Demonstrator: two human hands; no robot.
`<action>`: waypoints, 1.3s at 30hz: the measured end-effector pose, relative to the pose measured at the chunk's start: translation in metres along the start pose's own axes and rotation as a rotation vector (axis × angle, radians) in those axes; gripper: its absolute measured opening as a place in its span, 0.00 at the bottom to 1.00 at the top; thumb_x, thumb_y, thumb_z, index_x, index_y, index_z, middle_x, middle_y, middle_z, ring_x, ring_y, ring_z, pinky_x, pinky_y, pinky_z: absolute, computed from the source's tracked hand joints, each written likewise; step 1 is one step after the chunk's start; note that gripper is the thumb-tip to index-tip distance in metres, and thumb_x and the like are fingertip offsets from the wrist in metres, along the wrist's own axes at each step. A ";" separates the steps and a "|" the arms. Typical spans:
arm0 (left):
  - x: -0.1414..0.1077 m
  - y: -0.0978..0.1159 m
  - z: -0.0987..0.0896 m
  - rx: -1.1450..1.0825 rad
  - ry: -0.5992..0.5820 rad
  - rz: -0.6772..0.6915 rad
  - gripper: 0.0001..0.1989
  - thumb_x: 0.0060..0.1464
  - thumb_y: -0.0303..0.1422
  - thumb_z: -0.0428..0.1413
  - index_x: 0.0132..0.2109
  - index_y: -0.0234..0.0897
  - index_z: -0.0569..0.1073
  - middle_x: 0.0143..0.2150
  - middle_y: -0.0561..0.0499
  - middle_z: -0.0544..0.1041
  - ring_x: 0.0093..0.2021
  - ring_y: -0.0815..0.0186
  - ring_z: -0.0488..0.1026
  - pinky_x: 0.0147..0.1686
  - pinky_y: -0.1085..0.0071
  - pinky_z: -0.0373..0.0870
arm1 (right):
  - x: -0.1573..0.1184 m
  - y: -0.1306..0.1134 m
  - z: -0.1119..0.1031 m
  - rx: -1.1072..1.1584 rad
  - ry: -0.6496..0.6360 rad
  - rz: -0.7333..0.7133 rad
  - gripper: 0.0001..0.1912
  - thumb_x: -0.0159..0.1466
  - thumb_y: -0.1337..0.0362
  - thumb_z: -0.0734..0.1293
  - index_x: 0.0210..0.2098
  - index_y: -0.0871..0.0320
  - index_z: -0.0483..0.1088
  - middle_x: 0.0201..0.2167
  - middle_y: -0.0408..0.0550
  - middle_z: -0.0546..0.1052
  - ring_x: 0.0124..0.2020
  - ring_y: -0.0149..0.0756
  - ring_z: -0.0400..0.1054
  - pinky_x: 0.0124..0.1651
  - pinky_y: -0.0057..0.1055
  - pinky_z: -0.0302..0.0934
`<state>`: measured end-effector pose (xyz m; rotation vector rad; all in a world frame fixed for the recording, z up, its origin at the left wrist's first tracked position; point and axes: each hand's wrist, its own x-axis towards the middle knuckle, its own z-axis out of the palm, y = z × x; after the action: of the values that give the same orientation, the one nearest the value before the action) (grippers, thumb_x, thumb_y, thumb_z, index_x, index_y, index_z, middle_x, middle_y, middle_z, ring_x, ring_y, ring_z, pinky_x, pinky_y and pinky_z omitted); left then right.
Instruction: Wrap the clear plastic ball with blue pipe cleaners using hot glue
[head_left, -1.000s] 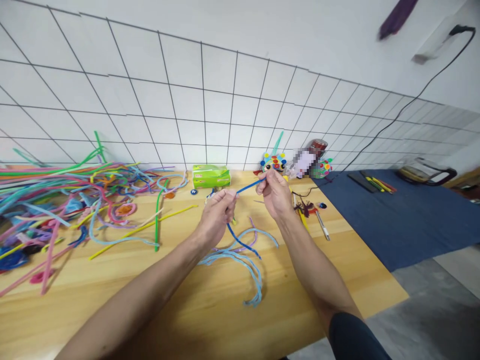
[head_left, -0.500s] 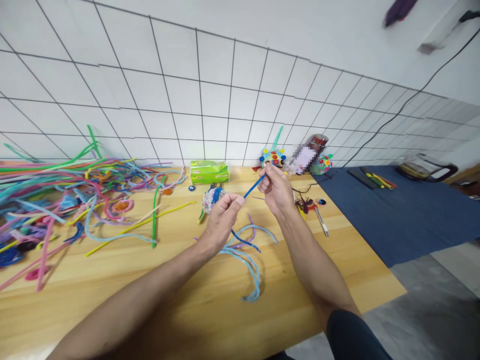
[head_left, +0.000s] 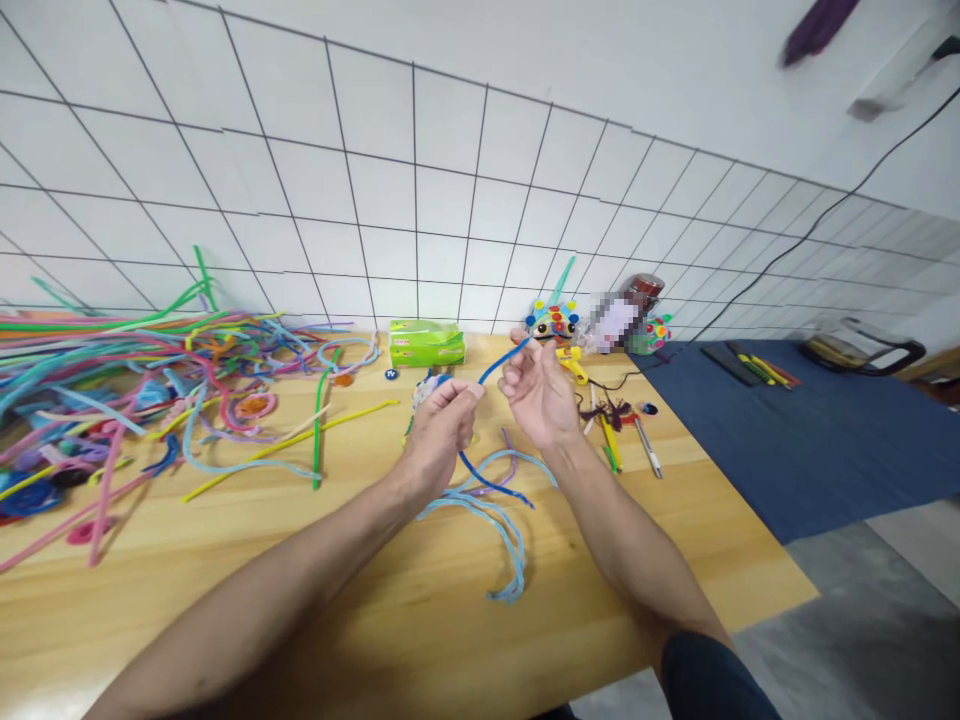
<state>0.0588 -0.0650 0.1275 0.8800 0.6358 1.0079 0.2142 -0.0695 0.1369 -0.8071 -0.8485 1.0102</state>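
Observation:
A blue pipe cleaner point(head_left: 498, 367) runs between my two hands above the table. My left hand point(head_left: 442, 425) pinches it partway along, and its lower end hangs out below that fist. At the upper end my right hand point(head_left: 541, 392) has thumb and fingertips closed on the tip, with the palm partly turned up. Light blue pipe cleaners point(head_left: 510, 545) lie curved on the wood under the hands, with a purple one point(head_left: 511, 455) among them. Behind my left hand, a wrapped ball-like piece point(head_left: 426, 388) is mostly hidden.
Many coloured pipe cleaners point(head_left: 135, 350) are heaped at the left. A green tissue pack point(head_left: 426, 345) and a decorated figure point(head_left: 553, 320) stand near the tiled wall. At the right are a pen point(head_left: 648, 447), a blue cloth point(head_left: 780, 430) and a glass pot point(head_left: 855, 345).
The pipe cleaner has gone from straight to slightly bowed between my hands. My right hand has turned its palm more upward. The view has shifted a little.

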 end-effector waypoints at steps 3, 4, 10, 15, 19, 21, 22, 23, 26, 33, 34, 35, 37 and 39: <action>-0.001 -0.005 -0.001 0.013 -0.010 -0.008 0.26 0.44 0.50 0.76 0.33 0.38 0.71 0.20 0.65 0.58 0.18 0.79 0.49 0.18 0.78 0.45 | 0.000 0.003 -0.001 -0.064 0.002 -0.020 0.25 0.63 0.37 0.76 0.42 0.51 0.77 0.27 0.39 0.73 0.25 0.30 0.66 0.27 0.28 0.62; -0.001 -0.006 -0.001 0.018 -0.016 -0.013 0.27 0.43 0.51 0.76 0.34 0.38 0.72 0.20 0.65 0.57 0.18 0.79 0.49 0.18 0.78 0.45 | 0.000 0.004 -0.002 -0.107 0.004 -0.030 0.25 0.62 0.37 0.77 0.41 0.51 0.78 0.26 0.39 0.73 0.25 0.30 0.65 0.27 0.29 0.62; 0.002 -0.011 -0.004 0.034 -0.023 -0.066 0.34 0.40 0.60 0.76 0.37 0.34 0.80 0.18 0.67 0.51 0.18 0.78 0.44 0.18 0.77 0.41 | -0.007 0.001 -0.004 -0.462 0.011 -0.185 0.30 0.63 0.32 0.75 0.27 0.54 0.76 0.24 0.43 0.76 0.25 0.31 0.67 0.31 0.30 0.64; 0.004 -0.021 -0.005 0.141 -0.038 -0.078 0.33 0.40 0.61 0.76 0.33 0.35 0.78 0.17 0.65 0.53 0.18 0.78 0.45 0.19 0.76 0.41 | -0.013 -0.011 0.000 -0.669 -0.005 -0.196 0.33 0.64 0.30 0.71 0.26 0.54 0.76 0.21 0.42 0.75 0.24 0.33 0.68 0.31 0.31 0.64; 0.001 -0.025 -0.004 0.146 -0.049 -0.106 0.36 0.40 0.64 0.74 0.34 0.34 0.78 0.17 0.66 0.53 0.18 0.77 0.45 0.19 0.75 0.41 | -0.011 -0.014 -0.001 -0.749 -0.011 -0.172 0.33 0.66 0.31 0.71 0.25 0.54 0.75 0.22 0.43 0.76 0.24 0.32 0.68 0.29 0.31 0.62; -0.001 -0.025 -0.003 0.122 -0.060 -0.120 0.37 0.39 0.65 0.74 0.35 0.34 0.78 0.17 0.66 0.53 0.18 0.77 0.45 0.19 0.75 0.41 | -0.008 -0.014 -0.004 -0.701 -0.026 -0.155 0.32 0.67 0.32 0.70 0.28 0.54 0.75 0.21 0.42 0.75 0.23 0.32 0.67 0.29 0.30 0.62; -0.001 -0.025 -0.002 0.115 -0.067 -0.124 0.38 0.38 0.65 0.74 0.35 0.33 0.79 0.17 0.66 0.53 0.18 0.77 0.46 0.19 0.75 0.42 | -0.006 -0.014 -0.006 -0.665 -0.036 -0.152 0.31 0.67 0.32 0.69 0.29 0.54 0.75 0.21 0.41 0.74 0.23 0.32 0.67 0.29 0.30 0.61; -0.002 -0.024 -0.002 0.114 -0.072 -0.127 0.38 0.38 0.65 0.74 0.36 0.33 0.79 0.17 0.66 0.54 0.18 0.77 0.46 0.19 0.75 0.42 | -0.004 -0.014 -0.008 -0.630 -0.041 -0.154 0.30 0.68 0.33 0.68 0.30 0.54 0.75 0.21 0.41 0.74 0.23 0.32 0.67 0.29 0.30 0.61; -0.003 -0.023 -0.001 0.139 -0.059 -0.118 0.38 0.37 0.64 0.75 0.35 0.32 0.79 0.17 0.66 0.54 0.18 0.78 0.46 0.19 0.75 0.41 | 0.000 -0.015 -0.014 -0.644 -0.025 -0.190 0.26 0.72 0.39 0.65 0.30 0.53 0.72 0.22 0.41 0.73 0.23 0.32 0.66 0.29 0.30 0.60; -0.003 -0.019 0.001 0.109 -0.040 -0.147 0.39 0.33 0.64 0.75 0.36 0.34 0.78 0.16 0.67 0.53 0.17 0.78 0.45 0.18 0.75 0.41 | -0.004 -0.011 -0.019 -1.237 0.169 -0.662 0.21 0.76 0.54 0.60 0.27 0.52 0.66 0.28 0.48 0.77 0.32 0.37 0.69 0.40 0.37 0.58; -0.003 -0.019 0.001 0.104 -0.045 -0.157 0.39 0.33 0.64 0.76 0.36 0.33 0.78 0.16 0.68 0.53 0.17 0.78 0.46 0.18 0.75 0.41 | -0.004 -0.010 -0.018 -1.223 0.170 -0.663 0.21 0.76 0.54 0.60 0.27 0.53 0.66 0.28 0.48 0.77 0.32 0.37 0.69 0.41 0.37 0.58; -0.003 -0.018 0.001 0.099 -0.047 -0.166 0.39 0.32 0.63 0.76 0.36 0.33 0.78 0.16 0.68 0.53 0.17 0.78 0.46 0.18 0.76 0.41 | -0.005 -0.010 -0.017 -1.180 0.152 -0.635 0.22 0.77 0.52 0.61 0.28 0.53 0.67 0.28 0.47 0.76 0.32 0.37 0.68 0.40 0.37 0.59; -0.003 -0.018 0.001 0.080 -0.042 -0.180 0.38 0.33 0.62 0.77 0.36 0.34 0.78 0.16 0.68 0.52 0.17 0.78 0.45 0.17 0.76 0.41 | -0.005 -0.009 -0.016 -1.008 0.045 -0.478 0.24 0.77 0.45 0.62 0.31 0.53 0.71 0.26 0.45 0.74 0.30 0.35 0.68 0.37 0.34 0.60; -0.002 -0.019 0.000 0.043 -0.040 -0.174 0.37 0.33 0.60 0.77 0.37 0.35 0.78 0.17 0.68 0.53 0.17 0.78 0.45 0.17 0.76 0.42 | -0.004 -0.008 -0.015 -0.767 -0.130 -0.240 0.29 0.73 0.35 0.64 0.34 0.54 0.73 0.25 0.42 0.73 0.27 0.33 0.66 0.33 0.32 0.60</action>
<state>0.0662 -0.0717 0.1115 0.8651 0.6904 0.8212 0.2294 -0.0787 0.1367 -1.2495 -1.4437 0.5101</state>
